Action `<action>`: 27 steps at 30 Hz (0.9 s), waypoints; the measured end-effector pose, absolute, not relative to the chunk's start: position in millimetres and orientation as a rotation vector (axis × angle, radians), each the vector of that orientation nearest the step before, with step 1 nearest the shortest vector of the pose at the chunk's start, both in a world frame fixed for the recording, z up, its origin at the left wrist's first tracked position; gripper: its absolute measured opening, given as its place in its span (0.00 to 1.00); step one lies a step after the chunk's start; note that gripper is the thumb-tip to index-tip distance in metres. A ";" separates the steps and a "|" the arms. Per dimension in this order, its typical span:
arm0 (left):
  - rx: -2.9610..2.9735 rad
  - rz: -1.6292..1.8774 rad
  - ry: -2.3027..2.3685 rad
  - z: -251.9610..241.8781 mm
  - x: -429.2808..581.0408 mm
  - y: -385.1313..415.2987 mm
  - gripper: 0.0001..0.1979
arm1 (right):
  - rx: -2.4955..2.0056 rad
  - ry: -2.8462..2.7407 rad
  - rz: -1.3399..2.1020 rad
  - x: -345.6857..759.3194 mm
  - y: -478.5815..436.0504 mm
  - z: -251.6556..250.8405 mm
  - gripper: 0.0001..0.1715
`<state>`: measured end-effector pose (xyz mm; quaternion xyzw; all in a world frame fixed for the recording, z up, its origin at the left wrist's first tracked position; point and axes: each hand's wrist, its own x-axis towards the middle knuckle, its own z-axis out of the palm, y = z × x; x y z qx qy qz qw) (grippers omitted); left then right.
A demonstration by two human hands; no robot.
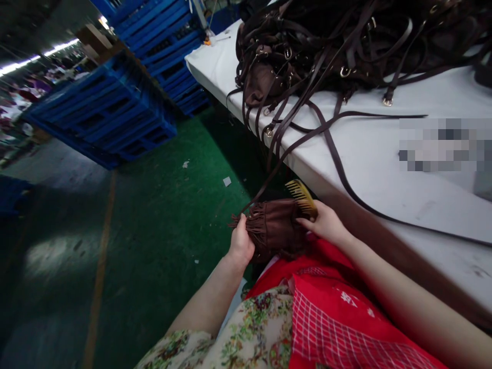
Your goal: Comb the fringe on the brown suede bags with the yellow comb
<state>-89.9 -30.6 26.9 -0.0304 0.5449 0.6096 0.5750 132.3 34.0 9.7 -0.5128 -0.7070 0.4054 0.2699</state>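
Observation:
A brown fringed bag (282, 225) lies across my lap, its fringe pointing left. My left hand (243, 241) is closed around the fringed end, thumb on top. In my right hand (325, 220) is a yellow wide-toothed comb (302, 196), pinched at its lower end beside the bag's right side. The comb's teeth point left, above the bag. A long dark strap (326, 125) runs from near the bag's fringe up onto the white table. My right fingers are partly hidden behind the comb and the bag.
A heap of dark brown bags with straps and buckles (307, 56) covers the far part of the white table (369, 164). Blue pallets (111, 105) stand on the green floor (184, 205) at the left. Paper scraps lie on the floor. A red apron (346, 302) covers my lap.

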 end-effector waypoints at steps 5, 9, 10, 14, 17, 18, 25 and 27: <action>-0.034 1.307 1.348 26.6 -126.2 -51.8 0.12 | -1.339 -1.906 1.362 109.3 30.2 -18.0 0.21; -0.051 1.301 1.836 33.1 -191.1 -54.0 0.07 | -1.278 -1.858 1.544 114.6 30.2 -35.6 0.13; -0.049 1.361 1.959 37.6 -205.7 -48.2 0.08 | -1.238 -1.869 1.554 115.4 30.8 -36.0 0.12; 0.443 1.595 1.978 67.5 -220.0 1.7 0.08 | -1.114 -1.932 1.621 108.7 28.5 -22.1 0.09; 0.983 1.289 1.456 93.2 -177.0 51.0 0.14 | -1.092 -1.870 1.957 98.4 21.0 1.1 0.16; 1.009 1.136 1.308 99.3 -157.1 66.1 0.15 | -1.060 -1.834 2.069 95.9 18.3 10.9 0.18; 0.669 0.600 1.122 67.1 -45.2 121.7 0.07 | -0.906 -1.786 2.133 113.7 19.7 75.9 0.17; 0.613 0.732 1.149 46.0 -30.5 118.0 0.10 | -1.022 -1.723 2.133 127.7 26.0 81.4 0.19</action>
